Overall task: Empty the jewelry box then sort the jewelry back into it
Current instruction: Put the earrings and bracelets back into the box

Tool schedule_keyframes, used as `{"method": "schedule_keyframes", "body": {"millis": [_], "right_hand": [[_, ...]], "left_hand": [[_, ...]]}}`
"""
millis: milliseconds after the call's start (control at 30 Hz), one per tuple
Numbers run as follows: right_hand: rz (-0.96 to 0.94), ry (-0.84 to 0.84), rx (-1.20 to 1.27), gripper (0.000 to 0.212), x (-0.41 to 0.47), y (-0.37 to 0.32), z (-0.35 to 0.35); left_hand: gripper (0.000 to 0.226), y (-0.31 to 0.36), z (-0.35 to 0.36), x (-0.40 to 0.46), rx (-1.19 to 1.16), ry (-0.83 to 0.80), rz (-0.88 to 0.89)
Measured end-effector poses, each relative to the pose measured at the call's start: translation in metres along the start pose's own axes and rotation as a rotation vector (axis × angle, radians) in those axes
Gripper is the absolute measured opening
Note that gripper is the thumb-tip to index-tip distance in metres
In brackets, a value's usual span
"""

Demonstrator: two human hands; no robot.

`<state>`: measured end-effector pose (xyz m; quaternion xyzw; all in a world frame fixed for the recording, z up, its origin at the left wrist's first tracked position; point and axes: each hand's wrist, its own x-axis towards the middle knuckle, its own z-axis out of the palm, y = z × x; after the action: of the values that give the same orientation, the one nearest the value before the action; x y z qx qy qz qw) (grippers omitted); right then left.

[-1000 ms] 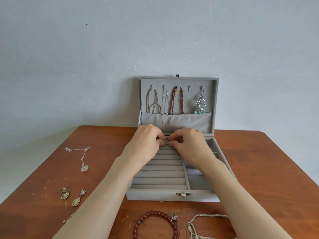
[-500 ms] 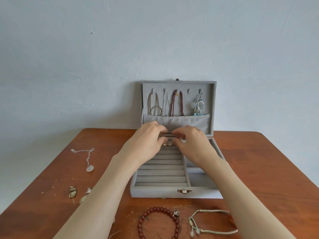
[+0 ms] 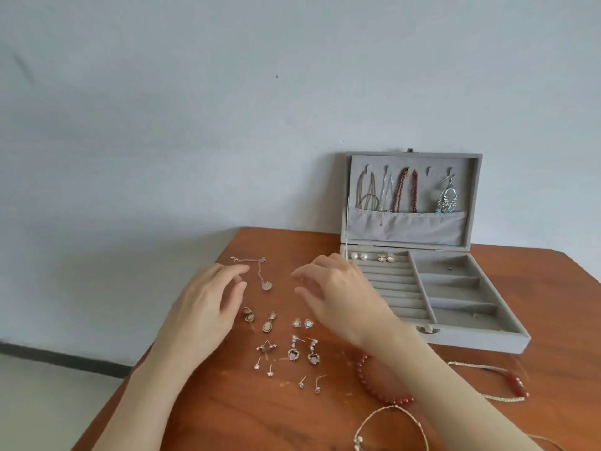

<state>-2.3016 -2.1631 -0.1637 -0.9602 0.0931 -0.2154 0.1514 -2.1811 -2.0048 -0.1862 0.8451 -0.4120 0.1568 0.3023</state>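
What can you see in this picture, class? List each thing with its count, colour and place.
Grey velvet jewelry box: one, open, right rear of table.
Hanging necklaces: several, tan, silver, dark red, inside the lid.
Silver-blue dangling earring: one, lid's right.
Earring pairs in the box: two, pearly and gold, rearmost ring row.
Silver pendant chain: one, between the hands.
Loose earrings and studs: about a dozen, silver, gold, table centre.
Red bead bracelet: one, partly under the right arm.
Cord bracelets: at least two, pale, front right.
Brown wooden table: one.
Left hand, right hand: fingers open, empty.

Domestic room: worn wooden table (image 3: pixel 553 288) against a plain painted wall (image 3: pixel 195 125), with dark skirting (image 3: pixel 65 361) at floor level.
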Motion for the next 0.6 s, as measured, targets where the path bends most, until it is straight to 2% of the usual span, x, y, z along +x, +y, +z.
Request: {"method": "schedule_keyframes", "body": {"millis": [100, 300, 467, 600], "right_hand": [[0.011, -0.09, -0.019, 0.027, 0.009, -0.013, 0.012], [0.065, -0.185, -0.028, 0.023, 0.011, -0.019, 0.024], [0.005, -0.179, -0.055, 0.017, 0.013, -0.022, 0.025], [-0.045, -0.167, -0.038, 0.013, 0.014, -0.023, 0.029]], "left_hand": [[0.022, -0.015, 0.001, -0.009, -0.108, -0.012, -0.063], [0.015, -0.02, 0.009, -0.007, -0.184, -0.184, -0.058], [0.009, -0.019, 0.009, -0.007, -0.192, -0.173, -0.055], [0.017, -0.017, 0.009, -0.006, -0.195, -0.143, -0.047]]}}
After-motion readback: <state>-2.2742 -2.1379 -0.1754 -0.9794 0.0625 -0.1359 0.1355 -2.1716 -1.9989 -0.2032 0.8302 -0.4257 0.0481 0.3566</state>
